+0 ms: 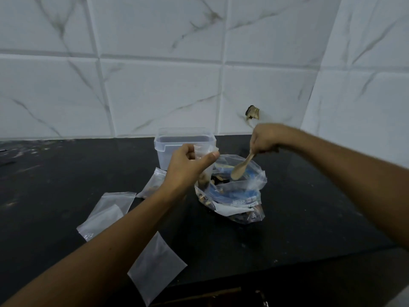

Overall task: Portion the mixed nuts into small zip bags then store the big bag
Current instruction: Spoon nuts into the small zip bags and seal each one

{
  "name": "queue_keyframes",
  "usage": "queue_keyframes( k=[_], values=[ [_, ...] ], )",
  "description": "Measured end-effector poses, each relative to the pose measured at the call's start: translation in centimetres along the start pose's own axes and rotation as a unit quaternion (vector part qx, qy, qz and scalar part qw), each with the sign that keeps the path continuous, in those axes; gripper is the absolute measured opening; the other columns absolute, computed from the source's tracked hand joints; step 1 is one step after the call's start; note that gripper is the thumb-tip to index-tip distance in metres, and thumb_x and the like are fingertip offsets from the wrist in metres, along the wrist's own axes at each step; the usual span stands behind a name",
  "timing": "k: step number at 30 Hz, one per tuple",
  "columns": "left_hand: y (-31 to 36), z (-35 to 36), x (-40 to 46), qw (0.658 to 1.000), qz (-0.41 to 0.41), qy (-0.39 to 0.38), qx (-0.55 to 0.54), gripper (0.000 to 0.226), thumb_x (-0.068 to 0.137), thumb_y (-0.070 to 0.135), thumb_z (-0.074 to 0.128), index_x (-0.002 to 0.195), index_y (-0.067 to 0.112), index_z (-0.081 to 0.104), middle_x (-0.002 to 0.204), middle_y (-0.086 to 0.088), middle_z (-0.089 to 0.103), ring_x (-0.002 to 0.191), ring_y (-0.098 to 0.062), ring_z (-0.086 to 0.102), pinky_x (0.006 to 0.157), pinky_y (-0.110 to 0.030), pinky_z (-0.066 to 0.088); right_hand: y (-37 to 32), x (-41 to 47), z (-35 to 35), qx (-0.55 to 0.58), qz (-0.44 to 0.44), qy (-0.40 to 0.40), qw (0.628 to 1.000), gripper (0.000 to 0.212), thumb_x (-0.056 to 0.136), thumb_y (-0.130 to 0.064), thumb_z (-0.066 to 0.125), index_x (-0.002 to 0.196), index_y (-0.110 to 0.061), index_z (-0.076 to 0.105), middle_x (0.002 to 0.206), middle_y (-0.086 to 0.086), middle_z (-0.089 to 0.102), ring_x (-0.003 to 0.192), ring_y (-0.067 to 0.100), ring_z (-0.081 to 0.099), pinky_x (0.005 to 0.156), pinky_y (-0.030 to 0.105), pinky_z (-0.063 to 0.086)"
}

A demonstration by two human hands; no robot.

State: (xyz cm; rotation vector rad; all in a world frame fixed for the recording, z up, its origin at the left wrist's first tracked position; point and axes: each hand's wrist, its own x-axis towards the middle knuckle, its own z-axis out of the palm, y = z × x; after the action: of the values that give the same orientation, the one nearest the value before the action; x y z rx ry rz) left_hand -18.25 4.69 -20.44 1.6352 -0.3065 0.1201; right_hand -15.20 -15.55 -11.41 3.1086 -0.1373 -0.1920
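The big clear zip bag (241, 196) of mixed nuts stands open on the black counter (287, 207). My left hand (188, 167) pinches a small zip bag (205, 154) by its top, just left of the big bag's mouth; nuts show in its lower part. My right hand (264, 140) grips the handle of a wooden spoon (241, 166), whose bowl hangs inside the big bag's opening. Two flat small zip bags lie to the left, one at mid-left (108, 213) and one near the counter's front edge (155, 269). Another small bag (152, 182) lies behind my left wrist.
A clear plastic container (183, 142) without a lid stands at the back, against the white marble-tile wall (155, 85). The wall turns a corner on the right. A dark object (221, 298) shows below the counter's front edge.
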Motion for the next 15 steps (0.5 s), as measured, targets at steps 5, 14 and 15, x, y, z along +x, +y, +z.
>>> queue_keyframes(
  k=[5, 14, 15],
  values=[
    [-1.0, 0.4, -0.2, 1.0, -0.025, -0.002, 0.001, 0.046, 0.078, 0.042, 0.076, 0.112, 0.015, 0.061, 0.103, -0.008, 0.069, 0.094, -0.026, 0.068, 0.08, -0.046, 0.059, -0.8, 2.9, 4.6, 0.036, -0.003, 0.024, 0.999, 0.014, 0.084, -0.012, 0.066, 0.092, -0.006, 0.075, 0.08, 0.008, 0.071, 0.058, 0.019, 0.056, 0.054, 0.029, 0.048],
    [-2.2, 0.5, 0.1, 0.998, -0.049, 0.003, -0.04, 0.046, 0.078, 0.042, 0.076, 0.113, 0.018, 0.058, 0.101, -0.008, 0.068, 0.074, -0.018, 0.061, 0.057, -0.027, 0.047, -0.9, 3.5, 5.6, 0.178, -0.134, -0.09, 0.971, 0.019, 0.093, -0.01, 0.058, 0.08, -0.017, 0.07, 0.066, 0.006, 0.058, 0.051, 0.013, 0.043, 0.045, 0.022, 0.036],
    [-2.3, 0.4, 0.0, 0.998, -0.051, 0.005, -0.046, 0.048, 0.078, 0.041, 0.076, 0.115, 0.016, 0.058, 0.101, -0.008, 0.068, 0.075, -0.018, 0.061, 0.055, -0.026, 0.046, -0.5, 3.5, 5.3, 0.171, -0.142, -0.1, 0.97, 0.019, 0.093, -0.01, 0.058, 0.081, -0.017, 0.07, 0.067, 0.006, 0.058, 0.051, 0.014, 0.043, 0.046, 0.023, 0.036]
  ],
)
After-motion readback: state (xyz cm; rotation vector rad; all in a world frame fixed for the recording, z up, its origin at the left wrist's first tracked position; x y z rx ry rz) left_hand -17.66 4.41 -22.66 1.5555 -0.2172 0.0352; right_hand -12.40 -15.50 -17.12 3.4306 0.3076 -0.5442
